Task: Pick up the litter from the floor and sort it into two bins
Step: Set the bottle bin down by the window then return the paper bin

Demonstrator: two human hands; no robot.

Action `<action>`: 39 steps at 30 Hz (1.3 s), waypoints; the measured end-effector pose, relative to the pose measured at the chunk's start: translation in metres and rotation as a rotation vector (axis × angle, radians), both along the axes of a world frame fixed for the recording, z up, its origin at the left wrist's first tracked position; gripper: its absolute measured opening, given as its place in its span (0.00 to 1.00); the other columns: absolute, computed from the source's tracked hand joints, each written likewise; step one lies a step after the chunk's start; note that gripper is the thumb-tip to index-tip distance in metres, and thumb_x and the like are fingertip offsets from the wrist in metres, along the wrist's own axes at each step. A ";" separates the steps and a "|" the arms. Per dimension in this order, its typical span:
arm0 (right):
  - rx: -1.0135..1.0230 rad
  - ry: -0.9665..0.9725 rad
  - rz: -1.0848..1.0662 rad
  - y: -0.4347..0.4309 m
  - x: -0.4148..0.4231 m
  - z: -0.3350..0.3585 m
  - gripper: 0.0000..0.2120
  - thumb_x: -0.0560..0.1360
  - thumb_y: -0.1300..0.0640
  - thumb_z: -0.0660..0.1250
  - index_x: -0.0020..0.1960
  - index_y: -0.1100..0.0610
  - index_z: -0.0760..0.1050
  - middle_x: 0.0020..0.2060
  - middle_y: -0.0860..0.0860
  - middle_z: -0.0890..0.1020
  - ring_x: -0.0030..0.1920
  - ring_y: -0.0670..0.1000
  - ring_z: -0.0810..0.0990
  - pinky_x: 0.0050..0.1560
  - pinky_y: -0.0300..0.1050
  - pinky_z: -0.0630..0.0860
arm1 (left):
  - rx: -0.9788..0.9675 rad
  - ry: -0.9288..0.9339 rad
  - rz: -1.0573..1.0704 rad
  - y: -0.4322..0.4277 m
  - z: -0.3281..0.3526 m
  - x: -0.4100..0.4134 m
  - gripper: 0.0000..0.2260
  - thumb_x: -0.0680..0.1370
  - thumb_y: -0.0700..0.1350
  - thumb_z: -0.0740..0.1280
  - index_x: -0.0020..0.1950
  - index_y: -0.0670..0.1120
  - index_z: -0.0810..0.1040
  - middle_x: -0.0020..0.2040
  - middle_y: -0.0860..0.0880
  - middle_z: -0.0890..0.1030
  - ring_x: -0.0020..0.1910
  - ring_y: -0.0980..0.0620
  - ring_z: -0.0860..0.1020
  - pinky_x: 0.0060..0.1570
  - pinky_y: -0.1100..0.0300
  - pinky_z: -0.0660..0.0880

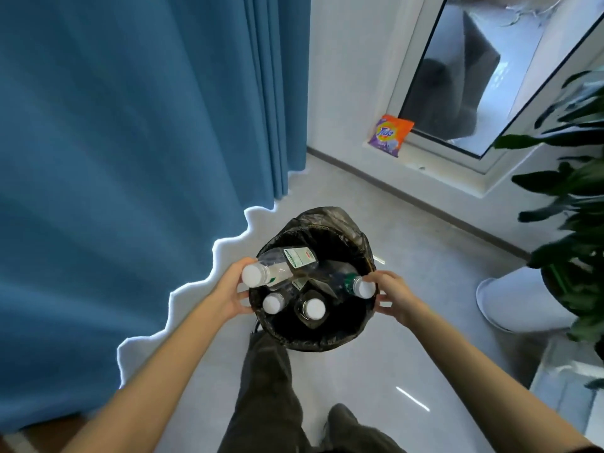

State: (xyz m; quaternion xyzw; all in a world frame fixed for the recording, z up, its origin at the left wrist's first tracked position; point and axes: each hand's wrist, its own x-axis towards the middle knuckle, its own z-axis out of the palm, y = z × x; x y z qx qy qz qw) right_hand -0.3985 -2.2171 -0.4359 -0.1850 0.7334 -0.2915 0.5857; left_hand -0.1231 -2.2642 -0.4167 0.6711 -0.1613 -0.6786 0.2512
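Both bare arms reach forward and down; the left hand (233, 289) is on the left side of the bin (327, 341); the right hand (392, 294) is on its right side. Each hand has its fingers spread and bent round the bin's wall; so the two hands hold the bin between them. The left thumb sits just beside a white cap; the right fingers touch the rim just beside another white cap.

The bin is round, with a black bag (327, 217) inside it; it is in front of the person's leg (264, 387) and over the pale floor (376, 371); I cannot tell if it is lifted or standing.

Four bottles are in the bin. The clear bottle (287, 259) lies tilted at the back left; its cap pokes over the rim by the left hand. The green bottle (358, 286) leans to the right; its cap is by the right hand. The third bottle (273, 303) and the fourth bottle (313, 308) stand cap up, side by side, between the two hands.

A blue curtain (130, 158) hangs on the left; its hem is near the bin. An orange and purple soap bag (390, 135) leans by the window (474, 76), well apart from the bin. A plant (575, 191) in a white pot (516, 302) is on the right.
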 end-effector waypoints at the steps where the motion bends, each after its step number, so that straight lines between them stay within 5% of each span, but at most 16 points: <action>1: 0.000 0.009 -0.010 -0.017 0.001 -0.001 0.14 0.75 0.58 0.64 0.60 0.58 0.71 0.51 0.54 0.73 0.50 0.55 0.72 0.44 0.47 0.72 | -0.002 0.006 -0.010 -0.019 -0.002 0.001 0.04 0.74 0.49 0.64 0.46 0.51 0.75 0.49 0.50 0.75 0.48 0.48 0.74 0.47 0.50 0.73; 11: 0.025 -0.036 -0.261 -0.203 0.026 -0.003 0.16 0.73 0.59 0.65 0.60 0.60 0.73 0.47 0.55 0.74 0.45 0.54 0.73 0.39 0.44 0.73 | 0.036 -0.027 -0.273 -0.272 -0.001 0.009 0.09 0.73 0.51 0.67 0.52 0.51 0.74 0.50 0.48 0.76 0.48 0.48 0.74 0.44 0.50 0.74; 16: 0.045 -0.067 -0.387 -0.275 0.015 -0.006 0.06 0.74 0.60 0.65 0.51 0.58 0.73 0.45 0.55 0.74 0.46 0.55 0.72 0.41 0.46 0.72 | 0.040 -0.029 -0.384 -0.375 -0.005 -0.019 0.10 0.72 0.52 0.68 0.50 0.50 0.73 0.45 0.48 0.76 0.43 0.49 0.74 0.38 0.53 0.74; 22: 0.075 -0.083 -0.464 -0.369 -0.030 -0.028 0.03 0.74 0.61 0.64 0.43 0.56 0.74 0.42 0.54 0.74 0.47 0.56 0.72 0.40 0.45 0.71 | 0.068 -0.067 -0.465 -0.483 -0.030 -0.079 0.07 0.73 0.50 0.67 0.46 0.48 0.74 0.42 0.47 0.75 0.44 0.47 0.75 0.44 0.53 0.74; 27: 0.130 -0.140 -0.445 -0.460 -0.085 -0.047 0.02 0.74 0.59 0.65 0.46 0.57 0.73 0.42 0.54 0.75 0.44 0.54 0.72 0.38 0.44 0.71 | 0.170 -0.069 -0.442 -0.572 -0.059 -0.126 0.22 0.64 0.55 0.71 0.53 0.46 0.77 0.48 0.44 0.78 0.44 0.45 0.78 0.41 0.54 0.76; 31: 0.174 -0.164 -0.399 -0.514 -0.132 -0.055 0.02 0.74 0.61 0.64 0.44 0.56 0.73 0.41 0.53 0.75 0.41 0.53 0.73 0.39 0.44 0.72 | 0.237 -0.049 -0.397 -0.619 -0.073 -0.171 0.10 0.72 0.52 0.65 0.43 0.46 0.75 0.37 0.46 0.77 0.37 0.47 0.75 0.39 0.57 0.72; 39: 0.236 -0.198 -0.442 -0.619 -0.203 -0.099 0.07 0.75 0.62 0.64 0.53 0.58 0.72 0.43 0.54 0.75 0.44 0.54 0.73 0.41 0.47 0.74 | 0.244 -0.066 -0.397 -0.725 -0.118 -0.250 0.09 0.75 0.52 0.63 0.42 0.46 0.76 0.28 0.49 0.79 0.35 0.49 0.76 0.37 0.59 0.70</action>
